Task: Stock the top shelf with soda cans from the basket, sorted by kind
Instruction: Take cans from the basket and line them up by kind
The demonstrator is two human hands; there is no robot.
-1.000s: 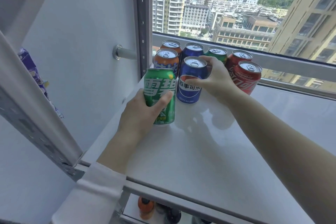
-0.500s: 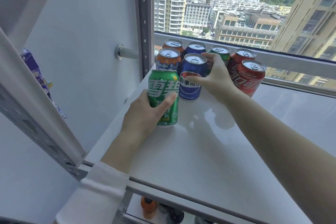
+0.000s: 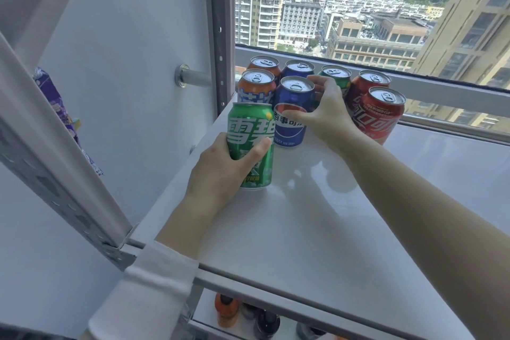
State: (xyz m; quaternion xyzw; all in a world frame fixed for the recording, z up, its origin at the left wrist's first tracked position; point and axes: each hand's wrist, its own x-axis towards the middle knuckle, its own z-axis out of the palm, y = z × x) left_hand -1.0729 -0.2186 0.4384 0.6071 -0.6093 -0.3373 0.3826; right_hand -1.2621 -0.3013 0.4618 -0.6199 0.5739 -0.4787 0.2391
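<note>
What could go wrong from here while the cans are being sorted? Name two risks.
The left hand holds the green can in front of the orange cans; left there, the sorting fails. The right hand, gripping the front blue can, sits beside the front red can and might knock it over.

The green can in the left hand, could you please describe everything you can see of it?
The green can looks like glossy metal, with large white characters and a silver top rim. It stands upright at the shelf's left, before the orange can. The left hand grips its lower half, thumb across the front.
</note>
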